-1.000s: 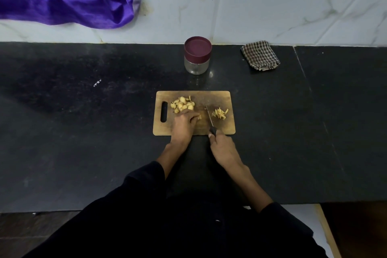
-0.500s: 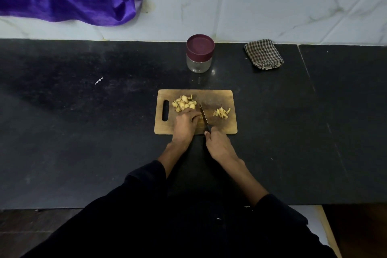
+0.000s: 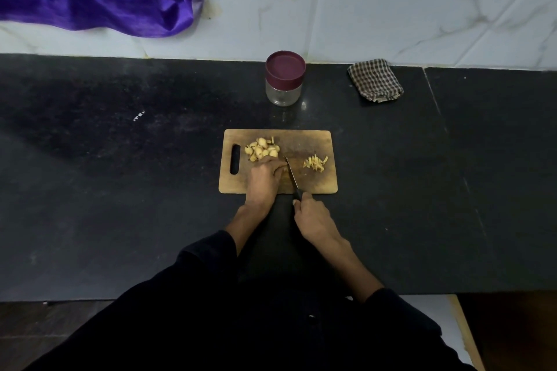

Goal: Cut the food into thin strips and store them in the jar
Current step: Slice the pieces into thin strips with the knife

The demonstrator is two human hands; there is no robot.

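**chopfan:** so where are they in this? Looks mid-slicing to me. The right hand (image 3: 316,217) has its fingers wrapped round the handle of a knife (image 3: 291,173), blade angled across the wooden cutting board (image 3: 319,184), tip right beside the left hand (image 3: 265,175).

**jar_guy:** yep, cutting stage. That left hand sits curled, knuckles up, on the board, fingertips right at the blade. It's probably pinning a piece down, but I can't actually see the piece, so no idea if it's gripping anything. The uncut chunks (image 3: 262,148) sit in a pile touching its far side, and the finished strips (image 3: 315,163) are off on the board's right end, well apart from the chunks.

**chopfan:** and the glass jar (image 3: 284,78)?

**jar_guy:** behind the board near the wall, maroon lid on, looks empty. Nothing stored yet. Most of the pile is uncut, so I'd guess early days. Next stroke needs the fingertips tucked back, since the blade is really close.
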